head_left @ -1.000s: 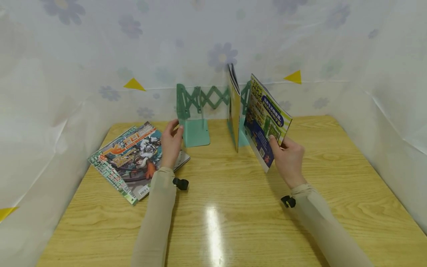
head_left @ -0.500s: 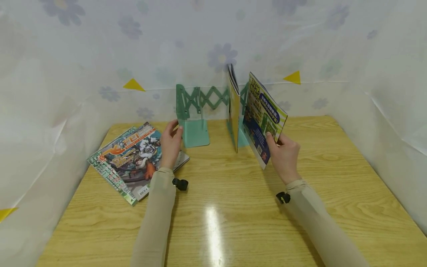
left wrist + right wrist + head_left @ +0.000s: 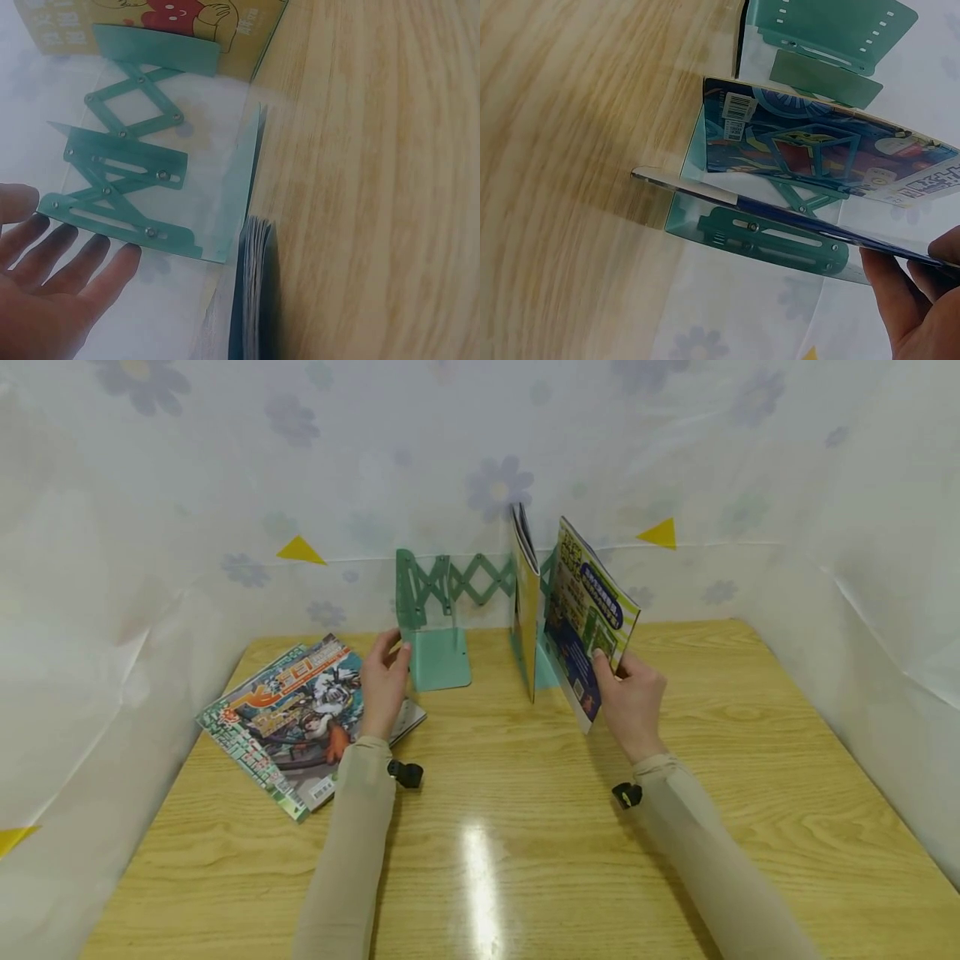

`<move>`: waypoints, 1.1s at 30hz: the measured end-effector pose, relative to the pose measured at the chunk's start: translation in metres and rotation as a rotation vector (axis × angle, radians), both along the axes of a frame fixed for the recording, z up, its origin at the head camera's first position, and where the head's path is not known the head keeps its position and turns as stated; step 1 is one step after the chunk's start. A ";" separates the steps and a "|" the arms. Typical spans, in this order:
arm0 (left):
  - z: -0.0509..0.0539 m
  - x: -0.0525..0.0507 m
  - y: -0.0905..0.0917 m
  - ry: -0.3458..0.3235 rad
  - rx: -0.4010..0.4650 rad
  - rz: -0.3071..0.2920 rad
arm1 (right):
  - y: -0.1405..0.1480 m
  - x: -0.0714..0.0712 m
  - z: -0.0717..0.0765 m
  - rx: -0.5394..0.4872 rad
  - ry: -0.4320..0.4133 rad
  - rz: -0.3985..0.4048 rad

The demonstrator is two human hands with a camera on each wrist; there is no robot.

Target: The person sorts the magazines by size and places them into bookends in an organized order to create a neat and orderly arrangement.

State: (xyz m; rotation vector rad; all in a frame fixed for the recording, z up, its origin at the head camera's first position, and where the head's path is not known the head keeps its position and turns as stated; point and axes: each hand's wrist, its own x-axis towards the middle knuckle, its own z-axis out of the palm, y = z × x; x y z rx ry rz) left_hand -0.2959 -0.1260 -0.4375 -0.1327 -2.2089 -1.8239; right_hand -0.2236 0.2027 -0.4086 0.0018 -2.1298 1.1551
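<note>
My right hand (image 3: 633, 706) pinches a magazine (image 3: 592, 618) by its near edge, thumb on the printed cover. It is held upright at a slant, over the right end of a green expandable bookend (image 3: 441, 660). Just left of it, another magazine (image 3: 527, 610) with a yellow cover stands upright in the bookend. In the right wrist view, a gap shows between the held magazine (image 3: 780, 217) and the standing one (image 3: 802, 142). My left hand (image 3: 386, 685) touches the bookend's left end plate; the left wrist view shows its fingertips against the plate (image 3: 124, 221), fingers nearly straight.
Overlapping magazines (image 3: 300, 718) lie flat on the wooden table (image 3: 480, 793) at the left, partly behind my left forearm. Behind the bookend rises a white flowered sheet (image 3: 420, 485) with yellow triangles on it.
My right hand has moved a little left and away from me with the magazine, bringing it nearer the standing one. The left hand stays at the bookend's left end.
</note>
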 end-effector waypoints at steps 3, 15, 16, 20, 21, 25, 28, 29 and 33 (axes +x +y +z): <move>0.000 0.000 0.000 0.005 -0.003 -0.001 | -0.002 -0.004 0.000 0.002 0.001 -0.004; 0.008 0.004 0.003 -0.020 0.005 -0.004 | -0.007 -0.019 -0.001 0.003 -0.014 0.002; 0.012 0.007 0.004 -0.022 0.001 -0.003 | -0.008 -0.020 -0.001 0.006 -0.013 0.005; 0.029 0.021 0.008 -0.027 -0.017 0.000 | -0.010 -0.025 -0.001 0.013 0.005 0.018; 0.033 0.024 0.008 -0.026 -0.019 -0.001 | -0.011 -0.026 -0.001 0.014 0.013 0.020; 0.037 0.028 0.009 -0.024 -0.025 -0.005 | -0.013 -0.030 -0.001 0.030 0.030 0.018; 0.035 0.026 0.008 -0.016 -0.017 -0.011 | -0.014 -0.031 0.000 0.051 0.035 0.023; 0.032 0.024 0.008 -0.012 -0.011 -0.012 | -0.015 -0.031 0.000 0.056 0.037 0.026; 0.013 0.010 0.003 0.002 -0.007 -0.006 | -0.016 -0.031 0.000 0.052 0.050 0.046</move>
